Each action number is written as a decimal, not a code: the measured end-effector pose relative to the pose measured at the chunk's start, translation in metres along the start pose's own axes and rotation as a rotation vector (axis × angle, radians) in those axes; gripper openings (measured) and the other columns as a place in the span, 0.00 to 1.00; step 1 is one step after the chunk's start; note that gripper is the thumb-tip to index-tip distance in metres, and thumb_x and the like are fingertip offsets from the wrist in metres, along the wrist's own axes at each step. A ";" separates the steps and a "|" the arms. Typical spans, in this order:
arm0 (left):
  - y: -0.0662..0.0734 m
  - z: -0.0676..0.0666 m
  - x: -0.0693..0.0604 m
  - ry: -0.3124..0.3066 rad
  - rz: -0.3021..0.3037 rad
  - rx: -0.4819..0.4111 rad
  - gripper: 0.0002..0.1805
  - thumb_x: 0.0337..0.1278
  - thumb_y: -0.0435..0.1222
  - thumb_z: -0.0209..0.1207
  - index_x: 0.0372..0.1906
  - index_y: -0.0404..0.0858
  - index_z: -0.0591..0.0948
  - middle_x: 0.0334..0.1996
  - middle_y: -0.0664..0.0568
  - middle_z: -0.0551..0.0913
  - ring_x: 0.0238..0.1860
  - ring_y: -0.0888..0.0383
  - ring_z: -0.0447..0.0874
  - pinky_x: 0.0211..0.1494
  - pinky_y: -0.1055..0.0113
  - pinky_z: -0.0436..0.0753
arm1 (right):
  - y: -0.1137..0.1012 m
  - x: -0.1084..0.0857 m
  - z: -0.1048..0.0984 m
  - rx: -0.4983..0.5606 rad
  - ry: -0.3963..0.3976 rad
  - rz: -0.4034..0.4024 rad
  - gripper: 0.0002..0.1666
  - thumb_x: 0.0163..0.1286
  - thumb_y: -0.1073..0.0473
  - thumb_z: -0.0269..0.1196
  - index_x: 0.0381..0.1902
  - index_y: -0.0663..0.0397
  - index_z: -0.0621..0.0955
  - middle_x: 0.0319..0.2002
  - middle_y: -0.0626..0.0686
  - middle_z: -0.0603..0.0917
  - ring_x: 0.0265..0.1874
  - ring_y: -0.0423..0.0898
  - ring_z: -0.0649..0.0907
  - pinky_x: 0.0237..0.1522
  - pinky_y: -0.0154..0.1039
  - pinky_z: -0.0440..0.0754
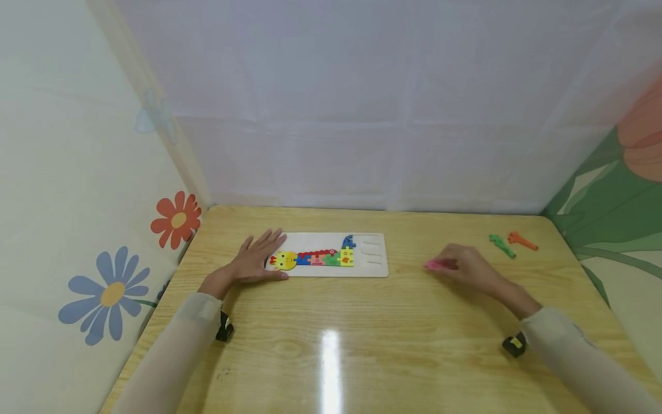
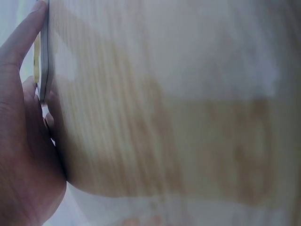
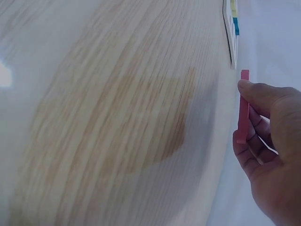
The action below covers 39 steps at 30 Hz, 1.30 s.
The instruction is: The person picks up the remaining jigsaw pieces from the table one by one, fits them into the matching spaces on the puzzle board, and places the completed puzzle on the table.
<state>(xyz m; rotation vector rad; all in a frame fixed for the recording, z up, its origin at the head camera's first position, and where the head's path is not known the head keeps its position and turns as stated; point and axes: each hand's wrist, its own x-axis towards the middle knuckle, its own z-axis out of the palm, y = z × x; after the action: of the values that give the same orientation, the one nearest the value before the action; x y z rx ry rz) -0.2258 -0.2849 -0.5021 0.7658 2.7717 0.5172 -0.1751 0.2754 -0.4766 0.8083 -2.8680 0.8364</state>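
Off one board [image 1: 315,240], three loose pieces [image 3: 243,113]

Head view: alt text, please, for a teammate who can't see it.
The right hand holds a pink piece over a wooden table, to the right of a partly filled giraffe puzzle board. The left hand rests at the board's left end; a green piece and an orange piece lie far right.
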 end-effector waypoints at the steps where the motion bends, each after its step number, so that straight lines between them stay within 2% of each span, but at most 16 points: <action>1: 0.000 0.000 0.000 0.003 0.003 -0.003 0.62 0.60 0.68 0.64 0.87 0.41 0.50 0.87 0.43 0.44 0.86 0.37 0.35 0.80 0.29 0.32 | -0.001 0.001 0.000 0.004 -0.007 0.008 0.11 0.62 0.67 0.78 0.43 0.57 0.92 0.35 0.48 0.88 0.34 0.42 0.86 0.38 0.35 0.88; 19: 0.000 0.000 0.000 -0.018 -0.019 -0.004 0.63 0.59 0.68 0.64 0.88 0.43 0.48 0.88 0.45 0.42 0.87 0.40 0.34 0.81 0.32 0.30 | -0.018 0.019 0.013 0.006 -0.017 0.007 0.11 0.63 0.63 0.78 0.44 0.54 0.92 0.35 0.46 0.87 0.33 0.39 0.83 0.37 0.34 0.85; 30: 0.000 0.000 0.002 0.003 -0.009 -0.001 0.62 0.60 0.68 0.63 0.87 0.42 0.49 0.87 0.44 0.43 0.87 0.39 0.34 0.80 0.30 0.30 | -0.027 0.032 0.023 0.016 0.025 -0.066 0.09 0.63 0.61 0.78 0.42 0.54 0.93 0.34 0.46 0.87 0.31 0.38 0.82 0.35 0.34 0.84; 39: 0.001 0.001 0.000 -0.001 -0.012 -0.015 0.62 0.59 0.68 0.64 0.87 0.42 0.49 0.88 0.44 0.43 0.87 0.39 0.34 0.80 0.31 0.30 | -0.032 0.038 0.030 0.035 -0.007 -0.041 0.11 0.64 0.60 0.78 0.45 0.52 0.93 0.34 0.44 0.86 0.32 0.37 0.80 0.35 0.33 0.82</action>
<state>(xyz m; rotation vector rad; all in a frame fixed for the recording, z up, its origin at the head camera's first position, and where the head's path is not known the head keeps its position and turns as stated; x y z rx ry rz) -0.2252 -0.2844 -0.5024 0.7456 2.7666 0.5343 -0.1892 0.2190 -0.4799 0.8725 -2.8398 0.8829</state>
